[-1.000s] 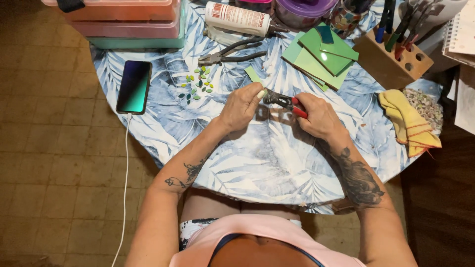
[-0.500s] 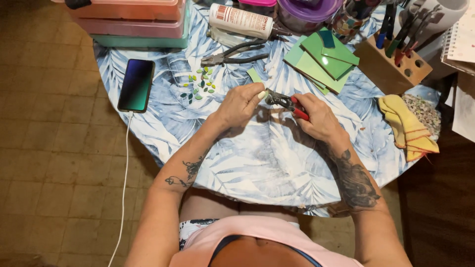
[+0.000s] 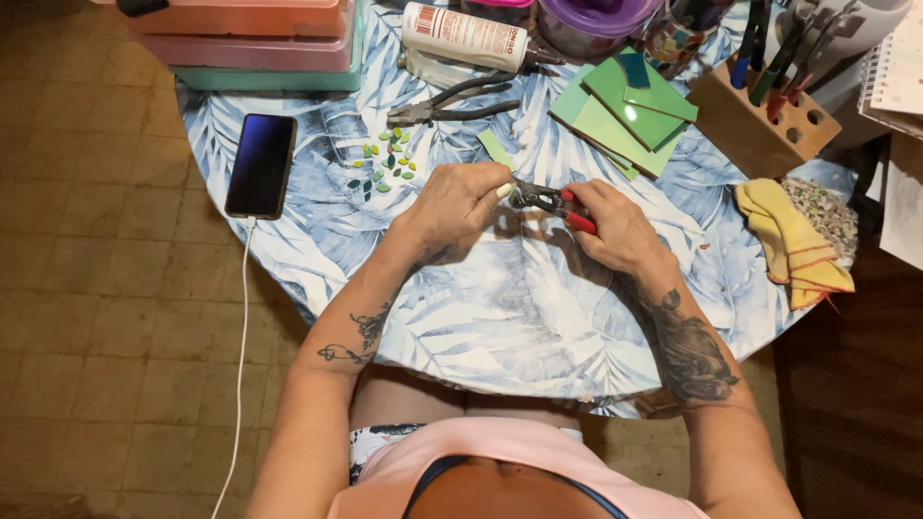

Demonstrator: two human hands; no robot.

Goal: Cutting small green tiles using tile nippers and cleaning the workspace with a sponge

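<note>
A: Item 1?
B: Nippers, red-handled, dark metal head. Mid-table, just above the cloth, head pointing to 9 o'clock. Right hand has fingers closed round the red grips; how far the handles are squeezed, can't tell.

A: Left hand?
B: Left hand at the tool's 9 o'clock, fingers curled in, tips pinched at the head. Poss. a small piece betw. them, too small to tell.

A: Nearby stock?
B: Small green chips at 10 o'clock of the hands. Grey pliers at 12. Green tile stack at 1 o'clock. Phone at 9, on a white cable. Yellow cloth at 3.

A: Surface?
B: Round table, blue leaf-print cover.
</note>
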